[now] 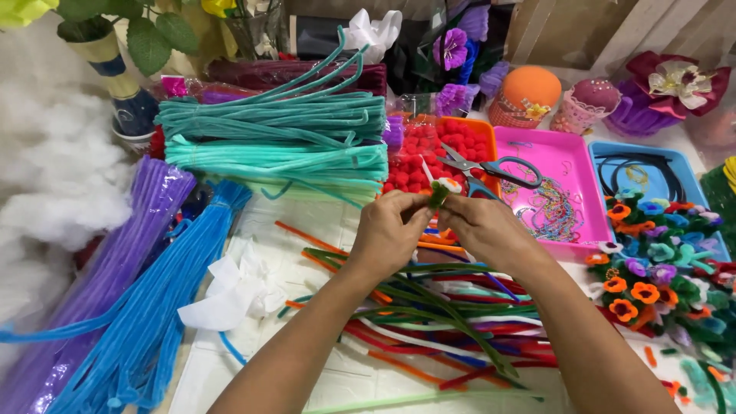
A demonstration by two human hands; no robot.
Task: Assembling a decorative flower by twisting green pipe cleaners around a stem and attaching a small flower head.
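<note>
The left hand (389, 230) and the right hand (484, 228) both pinch a small pipe-cleaner flower (444, 188) above loose pipe cleaners (445, 314).

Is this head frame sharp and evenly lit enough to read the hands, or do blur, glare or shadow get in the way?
Head view: even, bright light, no harsh shadows or glare; left hand and right hand reasonably sharp, the small flower piece they pinch slightly soft; white stuffing near washed out at the left edge.

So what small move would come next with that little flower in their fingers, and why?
Probably another twist of the green stem under the flower. Both hands, left and right, pinch it right at the head, so the stem looks only partly wrapped. The scissors lie untouched behind.
</note>
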